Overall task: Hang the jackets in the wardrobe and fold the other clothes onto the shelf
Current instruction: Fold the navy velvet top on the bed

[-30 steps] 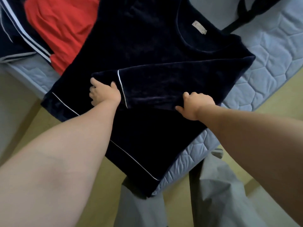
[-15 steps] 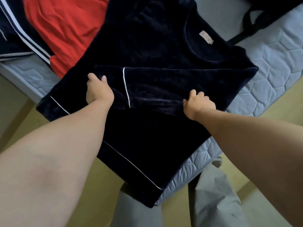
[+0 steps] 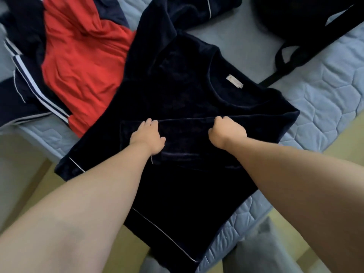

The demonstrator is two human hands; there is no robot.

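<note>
A quilted blue-grey mattress (image 3: 325,99) with hexagon stitching fills most of the view, its corner jutting toward the camera over a yellowish floor (image 3: 342,138). The person's grey trouser legs (image 3: 262,251) show just below the mattress edge. The dark navy top (image 3: 177,85) lies spread flat on the mattress, neck label (image 3: 234,84) up, with its white-piped hem (image 3: 163,233) hanging past the corner and one sleeve (image 3: 187,133) folded across the body. To its left lie a red garment (image 3: 78,62) and, partly beneath that, a navy jacket with white stripes (image 3: 29,81). Another navy piece (image 3: 189,8) with white piping lies beyond the top, and a black bag (image 3: 295,20) with a looped strap (image 3: 279,58) lies at the far right. The left grip (image 3: 146,135) lies on the folded sleeve with the thumb spread; whether its fingers pinch the cloth or only press it cannot be told. The right grip (image 3: 226,133) is clenched on the sleeve's upper edge. Half a second ago the two were wider apart: the left was at the cuff end with the cuff's white piping showing beside it, and the right held the sleeve's lower edge. Now the left has slid inward and the piping is largely hidden. The view has also tipped up, bringing in more of the far bedding and the bag.
</note>
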